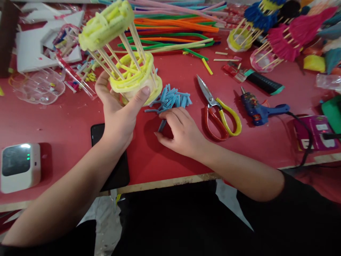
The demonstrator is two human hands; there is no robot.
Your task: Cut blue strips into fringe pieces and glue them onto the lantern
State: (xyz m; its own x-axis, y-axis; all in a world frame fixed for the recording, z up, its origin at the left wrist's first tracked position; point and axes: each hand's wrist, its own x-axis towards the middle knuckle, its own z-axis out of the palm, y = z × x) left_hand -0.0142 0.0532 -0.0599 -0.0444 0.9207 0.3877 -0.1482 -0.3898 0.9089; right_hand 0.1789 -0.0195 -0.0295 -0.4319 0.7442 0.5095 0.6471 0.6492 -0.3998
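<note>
My left hand is wrapped round the base of a yellow pipe-cleaner model, lifted above the table and tilted. Pale wooden sticks join its round base to a fuzzy yellow top. Down at the table, my right hand has its fingers curled, with a short blue pipe-cleaner piece between thumb and forefinger. Its knuckles are against the near edge of a heap of cut blue pieces. Just right of that hand lie scissors with one red and one yellow handle.
A blue glue gun with a black cord and a box cutter lie at right. Finished stick models stand behind them. Long pipe cleaners lie across the back. A black phone and white device are at left.
</note>
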